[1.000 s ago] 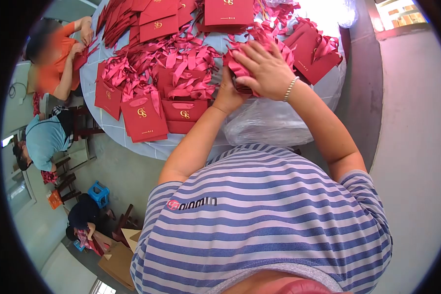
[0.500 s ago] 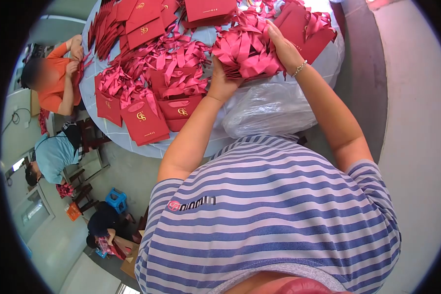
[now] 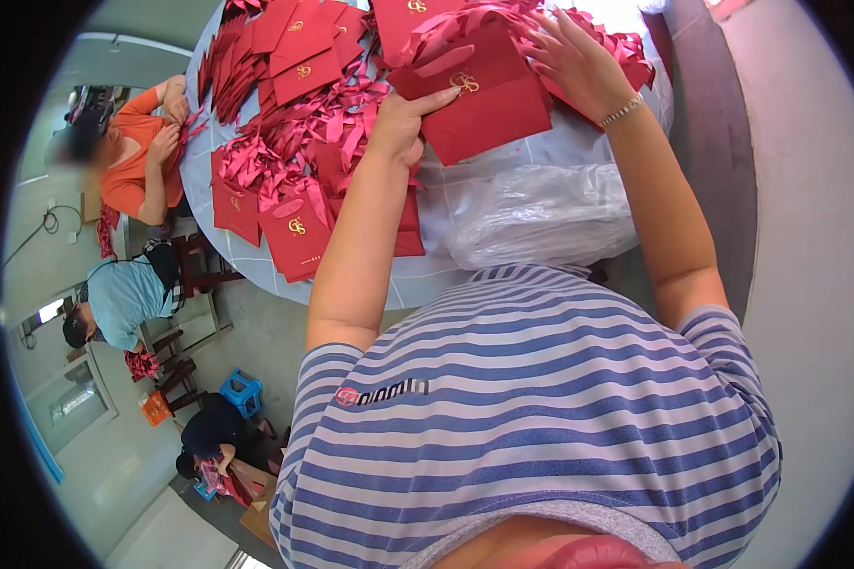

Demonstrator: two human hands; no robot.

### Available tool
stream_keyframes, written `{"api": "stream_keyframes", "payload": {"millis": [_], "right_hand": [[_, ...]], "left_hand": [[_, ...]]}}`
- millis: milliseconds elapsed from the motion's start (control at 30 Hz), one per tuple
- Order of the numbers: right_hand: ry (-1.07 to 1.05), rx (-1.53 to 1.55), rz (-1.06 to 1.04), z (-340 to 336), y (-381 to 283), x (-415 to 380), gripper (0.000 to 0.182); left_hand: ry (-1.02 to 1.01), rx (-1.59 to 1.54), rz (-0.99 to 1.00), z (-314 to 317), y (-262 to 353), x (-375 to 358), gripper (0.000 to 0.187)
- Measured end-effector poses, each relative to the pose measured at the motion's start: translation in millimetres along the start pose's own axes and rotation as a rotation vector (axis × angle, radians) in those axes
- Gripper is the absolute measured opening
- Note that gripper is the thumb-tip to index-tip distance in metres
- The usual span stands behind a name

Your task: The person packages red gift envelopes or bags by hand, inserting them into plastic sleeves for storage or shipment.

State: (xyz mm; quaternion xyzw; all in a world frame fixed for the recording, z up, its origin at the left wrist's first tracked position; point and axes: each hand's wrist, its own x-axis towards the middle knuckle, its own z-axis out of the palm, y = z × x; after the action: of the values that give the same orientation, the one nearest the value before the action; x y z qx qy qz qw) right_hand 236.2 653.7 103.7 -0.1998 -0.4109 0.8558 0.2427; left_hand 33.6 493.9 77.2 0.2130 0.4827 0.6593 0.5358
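A red paper gift bag (image 3: 493, 123) with a gold logo lies tilted above the table, perhaps the top one of a bundle. My left hand (image 3: 403, 123) grips its left side, the thumb lying across the front near the logo. Pink ribbon handles (image 3: 489, 21) spill over the bag's top edge. At the bag's upper right, my right hand (image 3: 586, 74) has its fingers stretched out and apart against the ribbons. A bracelet circles that wrist.
Heaps of red bags (image 3: 299, 232) with tangled pink ribbons cover the left of the round table (image 3: 436, 213). Clear plastic film (image 3: 541, 218) lies at its near edge. A person in orange (image 3: 142, 142) sits at the left; two others are farther off. A blue stool (image 3: 242, 391) stands behind.
The held bundle has turned from ribbons facing me to a bag's printed front facing me. My right hand has spread its fingers and moved slightly up and right.
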Motion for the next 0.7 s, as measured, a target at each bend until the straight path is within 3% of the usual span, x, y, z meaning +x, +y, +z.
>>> {"api": "stream_keyframes", "payload": {"millis": [33, 67, 167, 200, 233, 333, 433, 500, 567, 633, 700], "right_hand": [[0.097, -0.077, 0.012, -7, 5, -5, 0.062], [0.197, -0.152, 0.024, -17, 11, -7, 0.063], [0.092, -0.224, 0.193, -21, 21, -28, 0.062], [0.023, -0.021, 0.127, -12, 25, -35, 0.054], [0.033, -0.019, 0.128, -4, 23, -43, 0.054], [0.166, -0.442, -0.026, 24, -2, -63, 0.067], [0.254, -0.676, 0.043, 32, -13, -69, 0.070], [0.159, -0.492, -0.026, 33, -14, -77, 0.048], [0.200, -0.329, 0.022, 30, -15, -85, 0.051], [0.307, -0.012, 0.100, 34, -18, -95, 0.053], [0.363, 0.065, 0.150, 25, -21, -101, 0.052]], "left_hand": [[0.010, -0.068, -0.158, -3, 6, -2, 0.039], [0.013, -0.067, -0.153, -4, 9, -4, 0.039], [-0.025, -0.070, -0.287, 0, 10, -12, 0.037], [-0.077, -0.079, -0.284, 5, 11, -15, 0.037], [-0.128, -0.088, -0.281, 10, 12, -16, 0.038], [-0.187, -0.012, -0.213, 26, 11, -11, 0.039], [-0.200, 0.088, -0.194, 57, 16, -13, 0.039], [-0.232, 0.078, -0.209, 67, 13, -9, 0.036], [-0.384, -0.048, -0.156, 79, 6, -3, 0.047], [-0.392, -0.006, -0.112, 90, 4, -3, 0.045], [-0.394, -0.045, -0.107, 102, 0, -9, 0.042]]}}
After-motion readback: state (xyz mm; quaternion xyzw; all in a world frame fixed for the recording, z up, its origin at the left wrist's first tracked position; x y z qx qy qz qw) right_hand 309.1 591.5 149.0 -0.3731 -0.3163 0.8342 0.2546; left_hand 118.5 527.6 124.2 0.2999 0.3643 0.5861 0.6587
